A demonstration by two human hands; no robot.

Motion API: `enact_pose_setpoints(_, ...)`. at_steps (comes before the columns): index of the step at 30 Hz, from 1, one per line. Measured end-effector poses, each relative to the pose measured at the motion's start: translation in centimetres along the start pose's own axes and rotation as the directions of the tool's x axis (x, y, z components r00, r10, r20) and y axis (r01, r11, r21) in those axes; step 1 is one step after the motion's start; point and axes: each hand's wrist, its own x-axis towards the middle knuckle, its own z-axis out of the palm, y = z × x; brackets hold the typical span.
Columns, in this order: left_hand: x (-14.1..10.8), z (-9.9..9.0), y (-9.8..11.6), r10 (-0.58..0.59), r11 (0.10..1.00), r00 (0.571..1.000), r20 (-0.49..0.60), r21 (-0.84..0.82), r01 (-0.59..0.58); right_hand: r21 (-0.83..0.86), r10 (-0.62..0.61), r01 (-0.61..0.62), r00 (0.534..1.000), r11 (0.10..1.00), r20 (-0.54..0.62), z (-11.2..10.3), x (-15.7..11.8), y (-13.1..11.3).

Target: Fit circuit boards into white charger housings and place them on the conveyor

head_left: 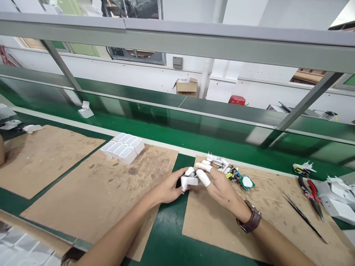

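My left hand (169,188) is closed around a small white plastic part (189,181), held above the gap between two brown boards. Close on its right, my right hand (219,186), with white covers on its fingertips, has its fingers bent against the part's upper side. Whether those fingers grip a smaller piece is too small to tell. Just behind my right hand lies a pile of circuit boards and white plug parts (230,171). White open boxes (123,147) stand in a block on the left brown board (111,188).
Tweezers (303,216) and red-black pliers (312,195) lie on the right brown board (205,221). White housings (337,199) are heaped at the far right. A metal shelf rail (177,38) crosses above the bench. Part of another person's arm (1,150) shows at the left edge.
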Motion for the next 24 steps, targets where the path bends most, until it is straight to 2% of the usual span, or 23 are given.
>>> enact_pose_setpoints(3,0.0,-0.9,-0.4,-0.099,0.989,0.995,-0.028,-0.111,0.095,0.009,-0.044,0.044,0.999,0.999,-0.022,0.2,0.1,0.8)
enact_pose_setpoints(7,0.3,-1.7,-0.4,-0.190,0.947,0.981,-0.030,-0.270,0.175,-0.012,-0.179,0.180,0.983,0.984,0.043,1.3,0.0,1.9)
enact_pose_setpoints(13,0.7,-1.6,0.0,-0.216,0.903,0.976,-0.030,-0.386,0.188,-0.040,-0.305,0.310,0.947,0.950,0.095,2.0,0.2,2.3)
enact_pose_setpoints(18,0.8,-1.2,-0.6,-0.235,0.889,0.970,-0.060,-0.418,0.189,-0.112,-0.307,0.325,0.940,0.939,0.150,2.2,0.1,2.5)
enact_pose_setpoints(21,0.7,-1.2,-1.0,-0.282,0.857,0.959,0.009,-0.447,0.256,-0.070,-0.306,0.323,0.934,0.944,0.185,2.7,0.0,2.8)
enact_pose_setpoints(24,0.5,-1.1,-1.1,-0.261,0.854,0.963,0.062,-0.450,0.260,-0.023,-0.305,0.313,0.937,0.950,0.170,3.3,-0.3,3.2)
